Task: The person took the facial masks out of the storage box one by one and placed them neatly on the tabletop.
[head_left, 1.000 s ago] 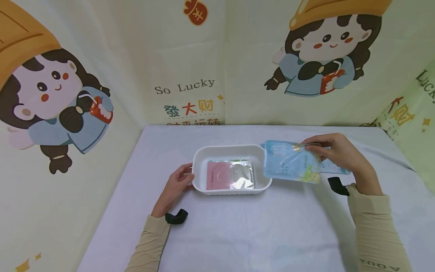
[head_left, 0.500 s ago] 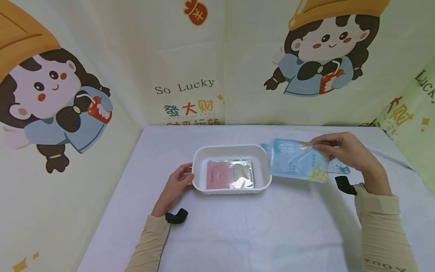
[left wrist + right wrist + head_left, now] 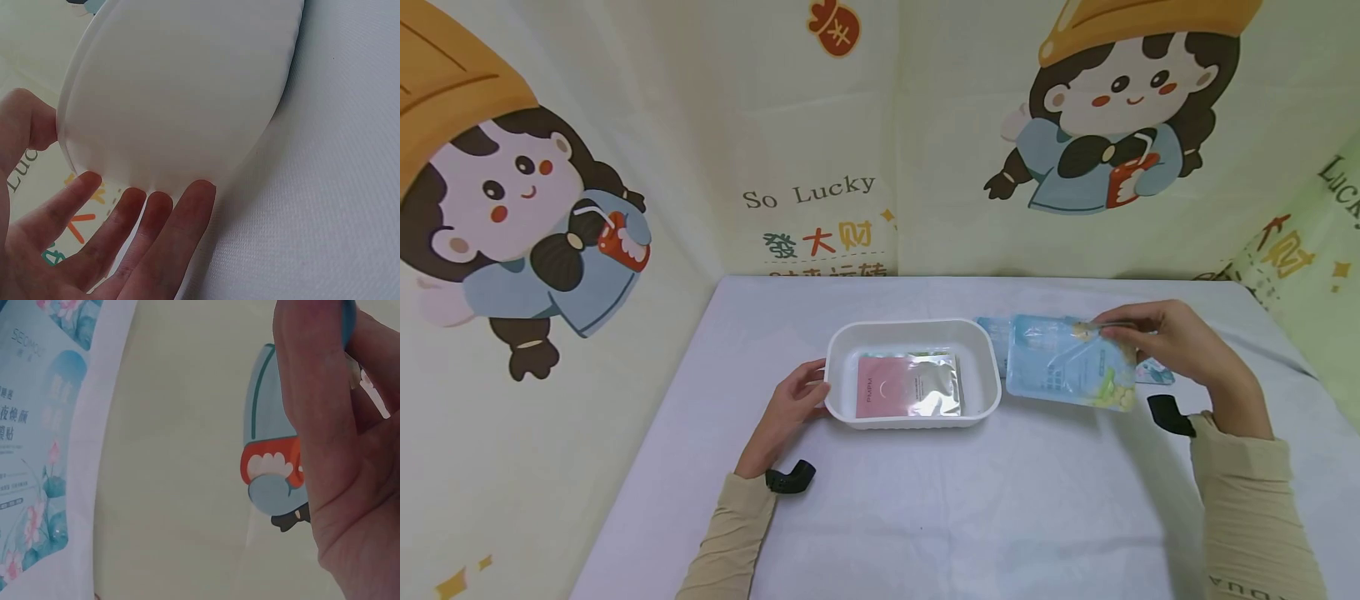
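Observation:
My left hand (image 3: 786, 412) rests with its fingertips on the left end of a white tray (image 3: 913, 423); in the left wrist view its fingers are spread along the outer wall, thumb at the rim. Inside the tray lies a pink and silver sachet (image 3: 895, 387), with a greenish edge showing behind it. Right of the tray, my right hand (image 3: 1180, 337) pinches a pale blue face mask sachet (image 3: 1063, 362) by its upper right corner. Behind that sachet, more blue packaging (image 3: 992, 333) lies on the table, partly hidden; a flowered blue mask sachet (image 3: 31, 444) shows in the right wrist view.
The table wears a white cloth (image 3: 1000, 508). A patterned curtain (image 3: 940, 167) with cartoon figures stands behind it and along both sides. Black devices sit on both wrists, one of them the left wrist device (image 3: 792, 477).
My right hand has moved right with the blue sachet, away from the tray's rim, then slightly down. My left hand and the tray have stayed in place.

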`<act>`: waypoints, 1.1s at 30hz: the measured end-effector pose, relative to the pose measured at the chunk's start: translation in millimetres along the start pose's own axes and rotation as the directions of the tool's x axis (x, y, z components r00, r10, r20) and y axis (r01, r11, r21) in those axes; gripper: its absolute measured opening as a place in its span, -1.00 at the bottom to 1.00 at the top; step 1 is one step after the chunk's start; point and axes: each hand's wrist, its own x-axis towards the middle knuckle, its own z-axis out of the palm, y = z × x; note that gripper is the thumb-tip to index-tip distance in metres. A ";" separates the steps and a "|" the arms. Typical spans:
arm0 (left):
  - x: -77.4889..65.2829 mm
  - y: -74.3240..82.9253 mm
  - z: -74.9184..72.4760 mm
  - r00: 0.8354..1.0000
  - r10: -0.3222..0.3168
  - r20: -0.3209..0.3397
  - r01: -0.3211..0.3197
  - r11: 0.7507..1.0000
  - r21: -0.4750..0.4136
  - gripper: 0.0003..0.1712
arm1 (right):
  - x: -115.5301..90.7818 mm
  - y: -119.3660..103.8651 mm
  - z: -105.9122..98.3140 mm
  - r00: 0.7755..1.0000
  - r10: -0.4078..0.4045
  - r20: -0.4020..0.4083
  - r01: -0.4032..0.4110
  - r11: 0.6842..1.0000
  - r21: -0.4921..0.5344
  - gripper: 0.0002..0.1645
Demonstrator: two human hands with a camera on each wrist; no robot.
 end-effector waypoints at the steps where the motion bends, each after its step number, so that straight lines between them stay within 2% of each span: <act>1: 0.0 -0.1 0.0 1.000 -0.001 -0.001 0.001 1.000 -0.003 -0.45 | 0.0 0.3 0.4 1.000 0.001 0.002 -0.001 1.000 -0.001 -0.75; 8: -0.9 -0.6 -0.4 1.000 -0.013 -0.004 0.013 1.000 0.023 -0.42 | -0.4 3.3 2.9 0.999 0.026 0.023 -0.026 1.000 -0.005 -0.75; 19: 0.8 1.0 0.0 1.000 -0.003 0.004 0.003 1.000 -0.022 -0.42 | 5.1 10.8 14.6 0.994 0.060 0.092 -0.060 0.998 -0.002 -0.74; 24: 0.7 1.4 -0.1 1.000 0.005 0.000 -0.005 1.000 -0.014 -0.42 | 7.3 16.9 21.1 0.992 0.042 0.117 -0.040 0.999 -0.014 -0.75; 33: -0.5 -0.1 0.2 1.000 -0.007 0.004 0.007 1.000 0.003 -0.41 | 9.7 22.6 27.8 0.980 0.053 0.193 -0.063 0.997 0.045 -0.74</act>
